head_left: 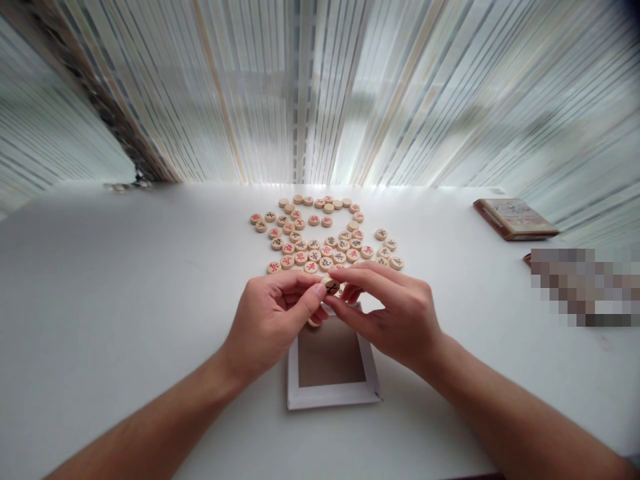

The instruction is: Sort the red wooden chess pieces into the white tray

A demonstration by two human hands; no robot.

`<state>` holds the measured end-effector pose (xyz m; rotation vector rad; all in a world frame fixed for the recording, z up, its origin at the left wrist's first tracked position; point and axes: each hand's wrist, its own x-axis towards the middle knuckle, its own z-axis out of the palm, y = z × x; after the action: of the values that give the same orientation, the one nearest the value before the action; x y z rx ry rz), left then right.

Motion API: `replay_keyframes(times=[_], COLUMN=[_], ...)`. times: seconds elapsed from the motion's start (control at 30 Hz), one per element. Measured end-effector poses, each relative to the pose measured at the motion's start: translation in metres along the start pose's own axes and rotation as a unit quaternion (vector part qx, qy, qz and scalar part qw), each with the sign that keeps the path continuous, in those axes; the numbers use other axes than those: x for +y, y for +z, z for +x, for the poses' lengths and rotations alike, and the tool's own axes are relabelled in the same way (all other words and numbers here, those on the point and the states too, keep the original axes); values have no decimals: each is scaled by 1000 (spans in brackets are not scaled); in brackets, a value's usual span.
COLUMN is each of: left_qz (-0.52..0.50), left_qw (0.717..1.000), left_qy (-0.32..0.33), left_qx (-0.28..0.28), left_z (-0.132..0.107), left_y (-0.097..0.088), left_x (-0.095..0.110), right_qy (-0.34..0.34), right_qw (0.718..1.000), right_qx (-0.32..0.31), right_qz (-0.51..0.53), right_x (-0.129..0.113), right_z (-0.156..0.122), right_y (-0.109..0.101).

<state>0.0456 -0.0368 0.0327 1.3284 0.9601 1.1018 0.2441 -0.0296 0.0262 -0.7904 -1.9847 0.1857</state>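
Note:
Between my two hands, a round wooden Chinese chess piece [331, 287] with a black character is held above the table. My left hand [277, 313] pinches its left side between thumb and forefinger. On the other side, my right hand [395, 307] grips it with thumb and fingers. Just below my hands lies a shallow white cardboard box [335, 399] with a brown inside. One more piece [314, 323] shows partly by the box's far left corner. Beyond my hands many loose pieces [326, 251] are spread flat, with red or black characters; a few show blank faces.
The white table [150, 300] reaches back to a striped curtain [250, 87]. At the right lies a flat box with a picture on its top [517, 219]. Nearer on that side is a blurred-out item [590, 287]. A bead chain hangs at the back left.

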Motion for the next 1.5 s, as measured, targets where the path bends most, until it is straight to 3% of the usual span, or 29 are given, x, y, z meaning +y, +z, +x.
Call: replay_keyframes(times=[0.1,0.2,0.3,0.4,0.73,1.5], left_qz=[14,54,79,88,124,145], left_qw=[1000,997,989,986,986,983], left_qy=[8,37,69,70,53,55], left_qx=[2,42,100,123,102,99], left_z=[0,3,9,14,14,14], left_y=[0,-4,-10,-16,-13,-14], left_x=[3,6,5,-1,-8,-8], right_qy=[-10,3,12,6,16,18], right_qw=[1000,1000,998,992,975,972], right_qx=[7,-6,-54,-128,-221,-233], right_qz=[-6,3,11,14,-14,-11], right_x=[-3,-4,-1,2,2,4], right_z=[1,1,0,-2,-3,-8], right_y=[-1,-1,0,1,0,3])
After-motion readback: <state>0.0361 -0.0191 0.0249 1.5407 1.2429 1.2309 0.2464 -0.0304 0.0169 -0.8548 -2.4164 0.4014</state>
